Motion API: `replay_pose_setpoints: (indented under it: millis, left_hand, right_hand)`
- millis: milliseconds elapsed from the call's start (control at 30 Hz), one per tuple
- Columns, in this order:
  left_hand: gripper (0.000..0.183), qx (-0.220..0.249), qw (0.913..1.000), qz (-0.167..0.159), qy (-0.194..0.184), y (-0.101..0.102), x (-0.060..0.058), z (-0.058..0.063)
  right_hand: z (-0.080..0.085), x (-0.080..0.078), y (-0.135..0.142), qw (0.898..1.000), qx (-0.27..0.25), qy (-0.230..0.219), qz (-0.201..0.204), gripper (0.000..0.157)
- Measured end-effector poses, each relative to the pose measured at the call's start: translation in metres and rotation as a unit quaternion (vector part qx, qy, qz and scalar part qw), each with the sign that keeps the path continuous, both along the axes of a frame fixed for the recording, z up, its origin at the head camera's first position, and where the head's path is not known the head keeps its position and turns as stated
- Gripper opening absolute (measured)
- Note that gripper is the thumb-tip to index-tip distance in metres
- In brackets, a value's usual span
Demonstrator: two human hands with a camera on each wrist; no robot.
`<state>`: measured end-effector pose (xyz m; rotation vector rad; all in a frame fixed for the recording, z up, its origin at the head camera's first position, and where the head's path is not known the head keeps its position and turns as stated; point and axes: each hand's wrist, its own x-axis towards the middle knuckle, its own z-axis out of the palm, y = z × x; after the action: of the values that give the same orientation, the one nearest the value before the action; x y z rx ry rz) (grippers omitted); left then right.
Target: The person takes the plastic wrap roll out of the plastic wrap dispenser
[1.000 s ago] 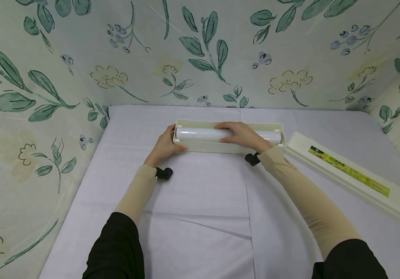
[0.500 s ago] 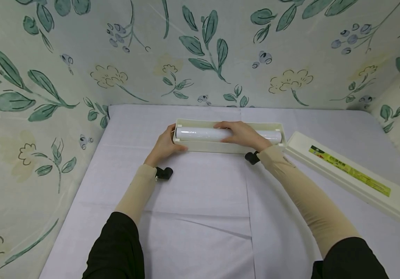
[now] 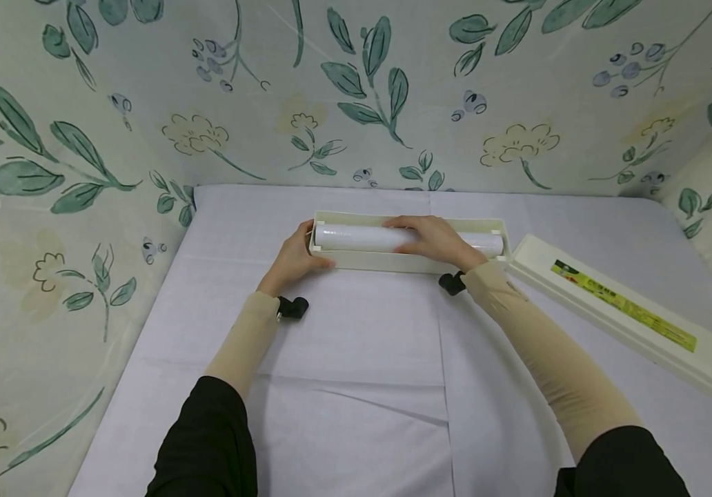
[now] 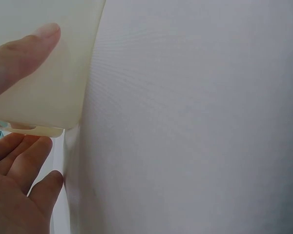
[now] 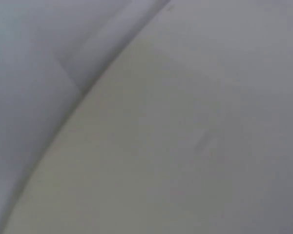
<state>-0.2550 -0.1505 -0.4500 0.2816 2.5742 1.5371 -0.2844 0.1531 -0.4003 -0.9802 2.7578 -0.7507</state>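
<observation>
A cream plastic dispenser box (image 3: 381,261), long and narrow, stands uncovered near the table's far side. Inside it lies a shiny white roll of cling film (image 3: 356,238). My left hand (image 3: 292,261) grips the box's left end. In the left wrist view its thumb lies along the front wall (image 4: 63,92) and the fingers (image 4: 27,163) touch the end. My right hand (image 3: 433,241) holds the roll from above, right of its middle, with thumb and fingers on opposite sides. Only a blurred pale surface (image 5: 151,146) fills most of the right wrist view; the right hand's fingers are hidden there.
The box's long cream lid (image 3: 629,317), with a yellow-green label, lies slanted on the table at the right, its near-left end close to the box. A white cloth (image 3: 356,386) covers the table. A leaf-patterned curtain (image 3: 238,103) hangs behind and at both sides.
</observation>
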Motion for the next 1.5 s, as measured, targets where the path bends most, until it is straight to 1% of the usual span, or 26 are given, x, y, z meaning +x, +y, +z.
replay_pose_setpoints:
  millis: [267, 433, 500, 633, 733, 900, 1167, 1500]
  left_hand:
    - [0.102, 0.007, 1.0000, -0.002, -0.004, -0.001, -0.001, 0.001]
    - [0.102, 0.007, 1.0000, -0.001, -0.004, -0.001, -0.001, 0.001]
    - [0.102, 0.005, 1.0000, -0.001, -0.005, 0.000, -0.001, 0.001]
    - [0.102, 0.005, 1.0000, 0.002, -0.005, 0.000, 0.000, 0.002]
    - [0.102, 0.008, 1.0000, 0.002, -0.001, 0.000, 0.000, 0.003]
    - [0.102, 0.007, 1.0000, 0.002, -0.005, 0.001, -0.001, 0.002]
    - [0.102, 0.000, 0.9999, 0.009, -0.012, 0.001, 0.001, 0.003]
    - [0.101, -0.007, 0.9999, 0.006, -0.012, 0.003, 0.002, 0.002]
  right_hand:
    - [0.007, 0.006, 0.001, 1.000, -0.016, 0.001, -0.020, 0.058]
    - [0.008, 0.008, 0.001, 1.000, -0.015, 0.015, -0.014, 0.057]
    - [0.010, 0.009, 0.000, 1.000, -0.004, 0.024, -0.006, 0.057]
    - [0.020, 0.009, -0.003, 0.998, 0.012, 0.053, 0.007, 0.056]
    - [0.028, 0.010, -0.005, 0.998, 0.014, 0.063, 0.006, 0.055]
    - [0.033, 0.008, -0.003, 0.999, 0.009, 0.048, 0.003, 0.055]
    - [0.037, 0.009, 0.001, 0.999, -0.015, 0.048, -0.008, 0.053]
    - [0.047, 0.014, 0.005, 0.999, 0.002, 0.043, -0.015, 0.054]
